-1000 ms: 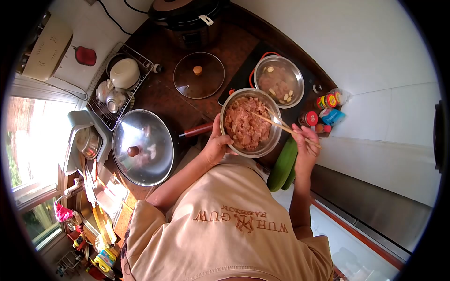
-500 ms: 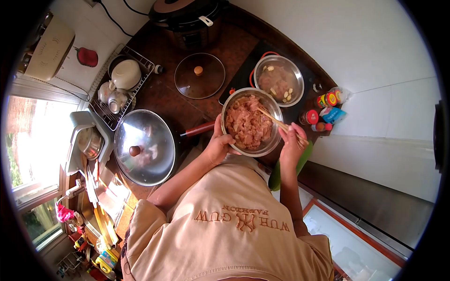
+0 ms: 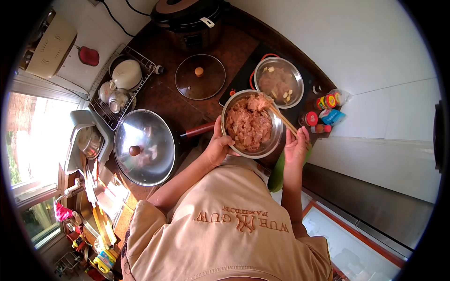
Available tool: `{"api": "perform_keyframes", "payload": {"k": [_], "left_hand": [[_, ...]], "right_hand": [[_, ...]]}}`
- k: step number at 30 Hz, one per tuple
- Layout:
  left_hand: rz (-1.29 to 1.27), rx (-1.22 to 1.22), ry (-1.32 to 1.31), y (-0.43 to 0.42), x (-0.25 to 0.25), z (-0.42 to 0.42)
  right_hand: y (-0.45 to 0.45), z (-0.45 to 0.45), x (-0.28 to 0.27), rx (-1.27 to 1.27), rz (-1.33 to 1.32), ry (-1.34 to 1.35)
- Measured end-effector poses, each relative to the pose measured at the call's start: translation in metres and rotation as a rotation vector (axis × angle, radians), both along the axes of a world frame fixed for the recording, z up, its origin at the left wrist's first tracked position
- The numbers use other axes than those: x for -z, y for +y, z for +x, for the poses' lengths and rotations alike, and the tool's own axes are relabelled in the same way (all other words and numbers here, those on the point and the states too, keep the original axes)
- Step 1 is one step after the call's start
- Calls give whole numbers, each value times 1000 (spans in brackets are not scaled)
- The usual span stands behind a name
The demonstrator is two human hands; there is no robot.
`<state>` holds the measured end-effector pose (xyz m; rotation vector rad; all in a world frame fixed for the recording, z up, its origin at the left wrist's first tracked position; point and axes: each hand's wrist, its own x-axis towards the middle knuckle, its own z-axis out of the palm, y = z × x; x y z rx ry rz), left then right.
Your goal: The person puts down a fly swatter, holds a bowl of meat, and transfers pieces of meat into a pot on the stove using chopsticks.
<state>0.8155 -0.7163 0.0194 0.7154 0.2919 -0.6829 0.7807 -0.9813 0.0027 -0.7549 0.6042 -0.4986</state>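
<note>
Centrally, the metal bowl (image 3: 277, 139) of raw meat (image 3: 248, 125) lies in front of your torso, beside the pot (image 3: 301, 83) in the head view; whether it rests on anything is not visible. Your left hand (image 3: 218, 147) grasps its near-left rim, thumb over the edge, with the fingers largely hidden. Your right hand (image 3: 296, 148) grasps the chopsticks (image 3: 285, 121) towards their rear ends; their tips meet a raised clump at the bowl's far side. Expected handling: the bowl is stiff and probably light, its load adding moderate weight; the meat is soft, moist and slippery—liable to slide from the thin sticks. Best hold on the bowl: rim between thumb and fingers, palm supporting the wall—wet metal may slip. The chopsticks, slender and rigid, suit a rearward hold, clear of the meat.
</note>
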Motion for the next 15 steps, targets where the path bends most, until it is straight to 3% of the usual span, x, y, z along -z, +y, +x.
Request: {"api": "perform_keyframes", "payload": {"k": [7,10,15], "left_hand": [[16,13,-8,-1,-4,0],[24,0,-2,-2,2,-1],[7,-4,-9,-3,2,-1]], "right_hand": [[-29,22,-30,79,-93,-97],[-33,46,-44,109,-487,-76],[-54,87,-25,75,-711,7]]}}
